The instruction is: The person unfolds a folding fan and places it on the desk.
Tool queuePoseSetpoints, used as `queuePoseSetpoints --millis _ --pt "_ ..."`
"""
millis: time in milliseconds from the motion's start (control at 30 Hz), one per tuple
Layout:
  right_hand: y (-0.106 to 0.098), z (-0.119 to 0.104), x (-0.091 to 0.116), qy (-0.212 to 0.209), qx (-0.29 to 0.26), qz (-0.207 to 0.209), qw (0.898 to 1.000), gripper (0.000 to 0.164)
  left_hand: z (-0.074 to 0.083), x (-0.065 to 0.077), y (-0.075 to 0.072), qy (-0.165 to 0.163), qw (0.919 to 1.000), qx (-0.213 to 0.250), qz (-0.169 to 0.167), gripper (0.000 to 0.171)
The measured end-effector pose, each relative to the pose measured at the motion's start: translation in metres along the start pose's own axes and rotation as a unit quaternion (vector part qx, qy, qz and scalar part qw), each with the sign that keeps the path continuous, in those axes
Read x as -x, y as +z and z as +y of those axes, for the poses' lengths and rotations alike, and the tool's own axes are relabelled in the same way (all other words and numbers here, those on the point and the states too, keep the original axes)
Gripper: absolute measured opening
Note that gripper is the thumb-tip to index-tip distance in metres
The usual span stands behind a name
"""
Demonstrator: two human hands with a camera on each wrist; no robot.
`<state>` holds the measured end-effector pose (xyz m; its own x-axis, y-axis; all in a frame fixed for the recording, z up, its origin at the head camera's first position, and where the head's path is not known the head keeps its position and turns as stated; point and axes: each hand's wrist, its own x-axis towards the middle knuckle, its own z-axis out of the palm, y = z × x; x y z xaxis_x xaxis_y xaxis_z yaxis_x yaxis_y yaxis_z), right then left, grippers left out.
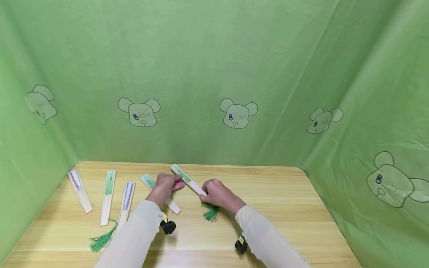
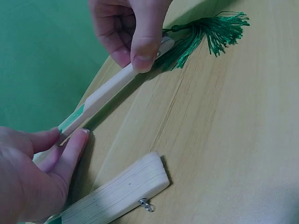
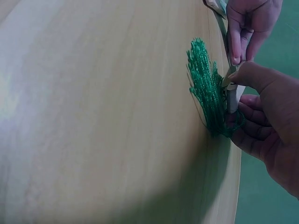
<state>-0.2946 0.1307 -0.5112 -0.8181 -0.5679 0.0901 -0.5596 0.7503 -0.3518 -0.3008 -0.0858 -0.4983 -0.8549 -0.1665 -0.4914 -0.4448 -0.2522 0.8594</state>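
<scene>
While both hands work near the table's far edge, a folded fan with a green leaf (image 1: 189,179) slants between them, its leaf end just short of that edge. The left hand (image 1: 164,184) pinches it by the leaf between thumb and fingers; the right hand (image 1: 216,192) grips the rivet end, thumb against curled fingers, with a green tassel (image 1: 211,213) hanging there. A second folded fan (image 1: 174,206) passes beneath the left hand, its metal rivet ring toward the near side. Further left lie a purple-leafed fan (image 1: 80,191) close by the left edge, another green-leafed fan (image 1: 108,197) and a blue-violet fan (image 1: 127,197) partly behind the left sleeve (image 1: 134,236), with a loose tassel (image 1: 102,240) beside it. Wood grain of the table (image 1: 285,208) runs from the right hand to the right edge. A green curtain (image 1: 201,56) stands along the far, left and right sides.
</scene>
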Motion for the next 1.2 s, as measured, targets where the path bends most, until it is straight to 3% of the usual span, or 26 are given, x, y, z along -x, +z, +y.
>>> queuePoseSetpoints --millis 300,567,833,1200 --pt "0.003 -0.004 0.003 -0.01 0.0 0.001 1.0 0.015 -0.005 -0.006 -0.002 0.006 0.9997 0.012 0.022 0.033" --pt "0.002 -0.009 0.007 0.009 -0.019 -0.007 1.0 0.015 -0.006 -0.01 -0.003 0.012 0.9994 0.025 0.02 0.034" --pt "0.006 -0.007 0.011 0.064 -0.087 -0.009 0.994 0.018 -0.008 -0.015 -0.002 0.021 0.9994 0.026 0.012 0.034" --pt "0.006 -0.005 0.013 0.107 -0.2 -0.013 0.974 0.022 -0.007 -0.011 0.0 0.033 0.9993 -0.012 -0.011 0.03"
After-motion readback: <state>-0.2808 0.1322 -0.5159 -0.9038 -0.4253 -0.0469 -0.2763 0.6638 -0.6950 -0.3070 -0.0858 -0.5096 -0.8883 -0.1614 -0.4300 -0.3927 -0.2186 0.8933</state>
